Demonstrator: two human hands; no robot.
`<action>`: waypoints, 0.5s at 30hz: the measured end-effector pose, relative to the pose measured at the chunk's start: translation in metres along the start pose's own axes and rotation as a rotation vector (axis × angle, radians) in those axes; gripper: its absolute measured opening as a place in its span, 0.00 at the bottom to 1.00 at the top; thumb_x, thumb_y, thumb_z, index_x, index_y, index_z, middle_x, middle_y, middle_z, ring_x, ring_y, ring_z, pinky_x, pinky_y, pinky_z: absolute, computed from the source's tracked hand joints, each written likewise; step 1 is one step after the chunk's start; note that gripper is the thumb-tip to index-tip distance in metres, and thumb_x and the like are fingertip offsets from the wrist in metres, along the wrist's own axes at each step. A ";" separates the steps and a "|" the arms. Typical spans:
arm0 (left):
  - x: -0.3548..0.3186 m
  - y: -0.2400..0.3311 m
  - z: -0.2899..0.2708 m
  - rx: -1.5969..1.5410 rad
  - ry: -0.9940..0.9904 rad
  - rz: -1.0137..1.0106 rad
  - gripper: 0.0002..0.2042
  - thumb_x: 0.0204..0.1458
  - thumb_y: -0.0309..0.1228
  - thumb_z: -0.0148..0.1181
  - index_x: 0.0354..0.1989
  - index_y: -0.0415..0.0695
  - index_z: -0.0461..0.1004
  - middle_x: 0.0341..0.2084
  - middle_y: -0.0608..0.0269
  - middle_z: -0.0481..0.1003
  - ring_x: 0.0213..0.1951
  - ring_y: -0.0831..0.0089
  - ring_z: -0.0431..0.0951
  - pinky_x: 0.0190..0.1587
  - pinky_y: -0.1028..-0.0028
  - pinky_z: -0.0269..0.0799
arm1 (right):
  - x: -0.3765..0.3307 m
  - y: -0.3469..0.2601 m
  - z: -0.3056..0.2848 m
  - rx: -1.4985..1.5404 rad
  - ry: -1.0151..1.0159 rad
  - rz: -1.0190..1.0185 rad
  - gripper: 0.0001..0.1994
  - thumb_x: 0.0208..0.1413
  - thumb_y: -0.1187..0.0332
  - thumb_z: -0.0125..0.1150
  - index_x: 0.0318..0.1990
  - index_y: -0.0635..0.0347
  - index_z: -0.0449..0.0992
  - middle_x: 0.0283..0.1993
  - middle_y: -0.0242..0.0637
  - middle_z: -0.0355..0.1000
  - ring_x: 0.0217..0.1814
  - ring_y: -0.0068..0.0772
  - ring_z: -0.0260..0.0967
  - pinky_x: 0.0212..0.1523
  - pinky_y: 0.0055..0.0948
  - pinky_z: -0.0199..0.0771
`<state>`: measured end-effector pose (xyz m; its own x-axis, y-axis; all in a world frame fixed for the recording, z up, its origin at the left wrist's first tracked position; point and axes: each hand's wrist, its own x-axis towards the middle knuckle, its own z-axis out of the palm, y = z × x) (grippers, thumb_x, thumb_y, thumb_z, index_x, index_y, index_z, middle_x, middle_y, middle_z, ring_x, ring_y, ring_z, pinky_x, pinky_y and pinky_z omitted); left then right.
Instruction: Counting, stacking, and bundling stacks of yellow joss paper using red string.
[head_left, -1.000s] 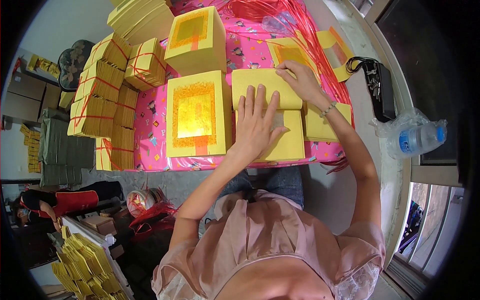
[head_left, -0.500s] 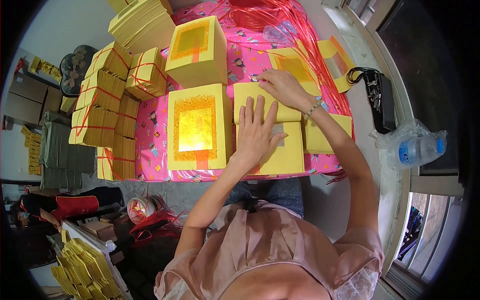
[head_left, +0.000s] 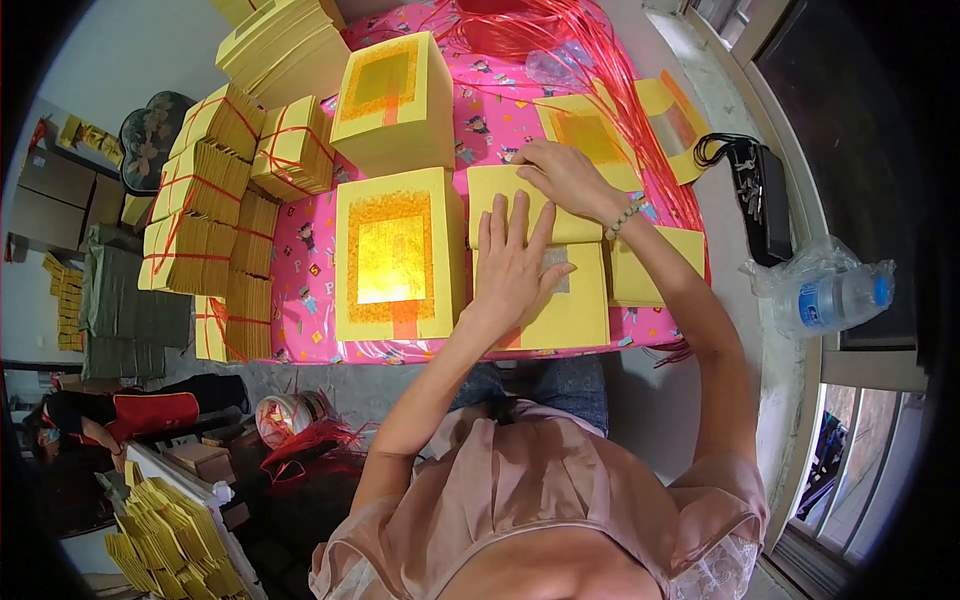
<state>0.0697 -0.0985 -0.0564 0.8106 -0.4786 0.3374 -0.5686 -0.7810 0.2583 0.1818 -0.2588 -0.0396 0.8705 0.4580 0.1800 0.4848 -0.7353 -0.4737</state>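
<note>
My left hand [head_left: 510, 270] lies flat with fingers spread on a yellow paper sheet [head_left: 580, 315]. The far part of that sheet is folded over toward me, and my fingertips rest on the folded flap [head_left: 492, 182]. A grey-silver patch [head_left: 556, 270] shows beside my left thumb. At the flap's far edge, my right hand [head_left: 570, 180] has its fingers bent together over the paper, with the thumb below them. Left of my hands stands a thick stack of yellow paper [head_left: 385, 320] with a gold square on top. Another such stack [head_left: 395, 145] stands behind it.
Bundles of yellow paper tied with red string [head_left: 195, 215] are piled at the left. Red plastic strands [head_left: 650, 140] run down the table's right side. A bagged water bottle [head_left: 830, 300] and a black pouch with keys [head_left: 755, 200] lie by the window. Another person [head_left: 150, 410] is at lower left.
My right hand's fingers have drawn slightly closer together at the flap's far edge. My left hand stays in place. The other person at lower left has shifted a little.
</note>
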 end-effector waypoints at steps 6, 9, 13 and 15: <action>0.000 0.001 0.001 -0.002 -0.006 -0.006 0.36 0.56 0.53 0.52 0.68 0.45 0.54 0.65 0.38 0.53 0.66 0.36 0.48 0.66 0.46 0.43 | -0.001 0.001 0.002 0.014 0.024 -0.008 0.14 0.60 0.63 0.53 0.47 0.63 0.73 0.45 0.45 0.72 0.51 0.48 0.69 0.52 0.44 0.68; -0.001 0.001 0.001 0.000 0.001 -0.004 0.36 0.56 0.53 0.52 0.68 0.44 0.54 0.65 0.38 0.53 0.66 0.36 0.48 0.66 0.46 0.43 | -0.001 -0.001 0.002 -0.027 0.029 -0.031 0.14 0.60 0.63 0.52 0.47 0.63 0.73 0.45 0.45 0.72 0.52 0.47 0.68 0.52 0.44 0.68; -0.002 0.002 0.002 -0.023 -0.006 -0.009 0.35 0.56 0.52 0.52 0.68 0.43 0.55 0.66 0.37 0.52 0.67 0.36 0.47 0.66 0.45 0.42 | -0.004 -0.010 0.000 -0.028 0.066 -0.045 0.14 0.59 0.63 0.54 0.46 0.63 0.74 0.45 0.45 0.72 0.51 0.46 0.69 0.52 0.44 0.69; -0.002 0.002 0.002 -0.028 -0.008 -0.001 0.34 0.57 0.51 0.52 0.67 0.43 0.56 0.66 0.37 0.51 0.67 0.36 0.46 0.66 0.45 0.42 | -0.012 -0.018 -0.003 -0.166 0.095 -0.060 0.15 0.55 0.67 0.57 0.48 0.64 0.73 0.47 0.46 0.72 0.53 0.46 0.68 0.53 0.43 0.68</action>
<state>0.0672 -0.1000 -0.0583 0.8125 -0.4809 0.3295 -0.5711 -0.7702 0.2839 0.1626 -0.2523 -0.0304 0.8400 0.4598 0.2881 0.5363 -0.7840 -0.3127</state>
